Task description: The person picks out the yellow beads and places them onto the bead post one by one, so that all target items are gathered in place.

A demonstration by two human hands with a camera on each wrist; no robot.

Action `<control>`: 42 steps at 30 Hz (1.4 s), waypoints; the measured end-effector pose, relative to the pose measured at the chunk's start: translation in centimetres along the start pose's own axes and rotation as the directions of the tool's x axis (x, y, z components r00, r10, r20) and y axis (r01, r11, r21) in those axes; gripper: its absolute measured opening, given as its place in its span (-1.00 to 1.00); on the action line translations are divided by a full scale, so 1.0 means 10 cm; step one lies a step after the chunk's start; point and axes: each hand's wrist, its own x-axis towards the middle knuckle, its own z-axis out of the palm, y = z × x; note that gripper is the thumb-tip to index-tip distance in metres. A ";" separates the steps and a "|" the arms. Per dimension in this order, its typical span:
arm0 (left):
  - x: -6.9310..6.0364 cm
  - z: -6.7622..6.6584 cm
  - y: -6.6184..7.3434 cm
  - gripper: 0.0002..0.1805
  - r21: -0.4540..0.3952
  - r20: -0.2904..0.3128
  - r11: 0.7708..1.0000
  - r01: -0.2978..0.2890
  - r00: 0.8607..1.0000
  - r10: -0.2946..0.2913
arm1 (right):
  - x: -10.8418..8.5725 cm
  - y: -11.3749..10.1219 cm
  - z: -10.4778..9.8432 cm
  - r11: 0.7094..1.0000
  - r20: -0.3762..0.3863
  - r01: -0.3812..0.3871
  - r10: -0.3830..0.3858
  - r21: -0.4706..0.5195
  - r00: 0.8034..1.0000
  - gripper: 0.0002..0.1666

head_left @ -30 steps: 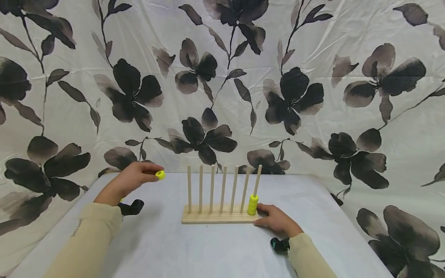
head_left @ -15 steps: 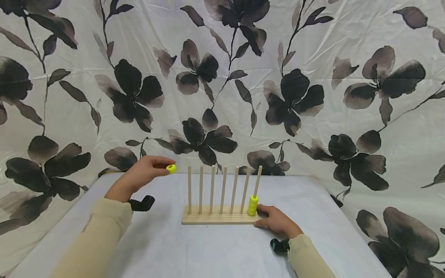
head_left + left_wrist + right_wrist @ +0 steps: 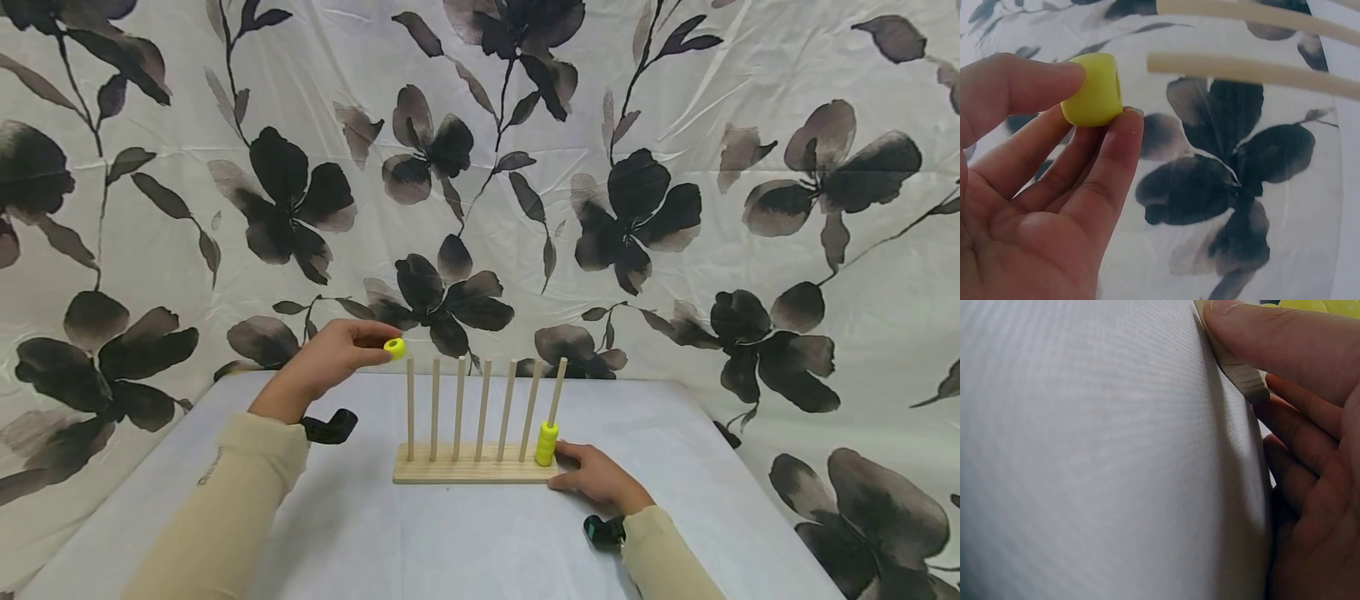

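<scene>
A yellow bead (image 3: 394, 348) is pinched between thumb and fingers of the left hand (image 3: 330, 358), beside the top of the leftmost peg (image 3: 410, 408). In the left wrist view the bead (image 3: 1094, 90) has its hole facing the peg tip (image 3: 1166, 63), with a gap between them. The wooden base (image 3: 472, 475) carries several upright pegs; yellow beads (image 3: 547, 444) are stacked on the rightmost one. At the base's right end, the right hand (image 3: 600, 477) grips the edge; the right wrist view shows its thumb (image 3: 1285, 337) on the wood (image 3: 1247, 381).
The rack stands on a white-covered table (image 3: 465, 542). A floral cloth (image 3: 480, 208) hangs behind the table's back edge. Black wrist devices (image 3: 330, 427) are worn at both sleeves.
My left hand has moved right and upward with the bead, from well left of the rack to the leftmost peg's top. The right hand and the rack have stayed in place.
</scene>
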 end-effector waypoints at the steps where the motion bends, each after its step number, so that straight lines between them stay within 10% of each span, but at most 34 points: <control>1: 0.01 0.01 0.02 -0.52 -0.002 -0.001 1.000 -0.004 1.000 0.004 | 0.00 0.00 0.00 1.000 -0.001 0.002 -0.002 0.001 1.000 -0.09; 42: 0.38 0.65 0.64 -0.62 0.042 0.103 0.991 -0.128 0.987 0.123 | 0.01 0.00 0.01 1.000 -0.001 -0.010 0.010 -0.005 1.000 -0.08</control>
